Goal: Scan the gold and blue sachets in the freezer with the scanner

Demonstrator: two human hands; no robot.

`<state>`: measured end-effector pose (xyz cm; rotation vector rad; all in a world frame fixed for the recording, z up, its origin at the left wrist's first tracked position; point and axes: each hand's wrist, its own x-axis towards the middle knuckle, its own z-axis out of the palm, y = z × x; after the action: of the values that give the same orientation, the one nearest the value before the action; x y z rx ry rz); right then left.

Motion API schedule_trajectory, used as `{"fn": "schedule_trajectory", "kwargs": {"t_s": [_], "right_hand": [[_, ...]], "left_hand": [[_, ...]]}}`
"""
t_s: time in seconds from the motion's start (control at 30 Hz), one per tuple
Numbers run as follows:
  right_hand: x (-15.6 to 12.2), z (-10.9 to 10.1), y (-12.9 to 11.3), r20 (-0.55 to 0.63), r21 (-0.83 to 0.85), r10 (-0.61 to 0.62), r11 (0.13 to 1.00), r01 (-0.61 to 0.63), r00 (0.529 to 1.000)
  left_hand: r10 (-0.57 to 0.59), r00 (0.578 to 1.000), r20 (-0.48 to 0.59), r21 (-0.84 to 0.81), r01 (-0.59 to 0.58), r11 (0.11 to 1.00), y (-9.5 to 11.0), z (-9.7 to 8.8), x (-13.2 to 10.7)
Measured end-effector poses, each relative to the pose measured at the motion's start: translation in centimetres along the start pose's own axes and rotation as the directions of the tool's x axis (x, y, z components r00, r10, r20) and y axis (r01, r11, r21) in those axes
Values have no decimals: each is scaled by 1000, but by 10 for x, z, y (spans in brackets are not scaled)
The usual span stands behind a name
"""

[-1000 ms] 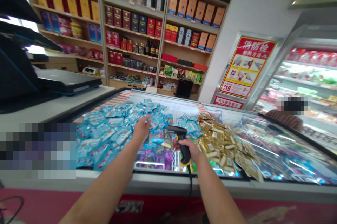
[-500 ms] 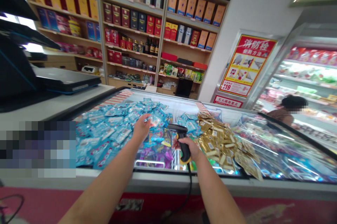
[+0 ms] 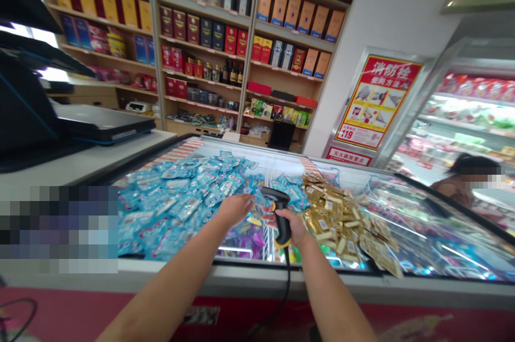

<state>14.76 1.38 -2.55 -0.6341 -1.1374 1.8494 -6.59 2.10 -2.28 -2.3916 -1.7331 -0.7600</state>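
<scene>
A black and yellow barcode scanner point(image 3: 284, 230) is held upright in my right hand point(image 3: 296, 227), its head pointing left and its cable hanging down past the freezer's front edge. Just left of it, my left hand point(image 3: 237, 209) reaches over the freezer with fingers stretched out toward the scanner; I see nothing held in them. Blue packets point(image 3: 177, 200) lie heaped to the left of my left hand. Gold packets point(image 3: 332, 216) are piled to the right of the scanner. Beneath my hands, purple packages point(image 3: 243, 240) show inside the chest freezer point(image 3: 257, 273).
On the left a counter point(image 3: 161, 141) carries a flat scale point(image 3: 104, 119) and a dark screen unit. Shelves of boxed bottles point(image 3: 201, 28) stand behind the freezer. A person point(image 3: 454, 184) is at the right, by a lit open cooler point(image 3: 475, 111).
My left hand has moved right toward the scanner, its fingers now stretched out. The scanner and right hand have hardly moved. The person at the right has shifted further right.
</scene>
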Motion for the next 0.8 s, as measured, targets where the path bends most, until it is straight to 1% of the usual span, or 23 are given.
{"fn": "schedule_trajectory", "kwargs": {"t_s": [0.07, 0.1, 0.13, 0.17, 0.2, 0.23, 0.27, 0.3, 0.33, 0.37, 0.4, 0.47, 0.5, 0.57, 0.63, 0.7, 0.77, 0.8], "right_hand": [[1, 1, 1, -30, 46, -2, 999, 3, 1000], [1, 0, 1, -46, 66, -2, 998, 5, 999], [2, 0, 2, -62, 82, 1, 997, 4, 998], [2, -1, 2, -75, 96, 5, 995, 2, 997], [3, -1, 3, -80, 111, 11, 994, -2, 997], [3, -1, 4, -73, 131, 20, 991, -10, 997], [4, 0, 4, -54, 153, 31, 988, -22, 998], [5, 1, 5, -28, 172, 44, 984, -39, 999], [6, 3, 6, 1, 186, 58, 981, -57, 998], [8, 4, 7, 23, 193, 73, 978, -76, 997], [10, 6, 8, 33, 195, 90, 976, -95, 995], [15, 6, 10, 3, 201, 107, 974, -105, 994], [17, 5, 10, -36, 215, 100, 972, -90, 994], [21, 0, 8, -152, 256, 72, 966, -31, 986], [24, -7, 3, -293, 290, 37, 956, 52, 955], [24, -15, -3, -416, 308, 13, 943, 127, 909], [22, -20, -7, -472, 313, -9, 933, 177, 882], [21, -21, -9, -470, 316, -18, 930, 187, 883]], "left_hand": [[92, 993, 69, 53, -96, 994, 10, 0, 0], [104, 992, 75, 75, -109, 991, 13, -2, 1], [84, 995, 52, 102, -89, 991, 12, -5, 1], [33, 999, 0, 130, -33, 991, 10, -8, 1], [-34, 997, -75, 152, 45, 987, 6, -12, 1], [-105, 982, -160, 161, 130, 978, 0, -16, 0], [-171, 955, -240, 157, 212, 964, -6, -19, -1], [-231, 926, -299, 148, 284, 947, -12, -22, -2], [-279, 902, -330, 142, 340, 930, -17, -22, -3], [-315, 887, -339, 143, 380, 914, -21, -21, -3], [-334, 883, -329, 154, 399, 904, -24, -19, -4], [-320, 902, -291, 199, 384, 902, -26, -13, -4], [-291, 918, -268, 224, 354, 908, -26, -10, -3], [-227, 948, -222, 258, 281, 924, -24, -6, -2], [-195, 968, -158, 261, 231, 937, -23, -6, 0], [-188, 979, -83, 235, 202, 951, -22, -10, 1], [-186, 983, -9, 193, 184, 964, -22, -14, 1], [-182, 983, 14, 167, 177, 970, -21, -16, 0]]}}
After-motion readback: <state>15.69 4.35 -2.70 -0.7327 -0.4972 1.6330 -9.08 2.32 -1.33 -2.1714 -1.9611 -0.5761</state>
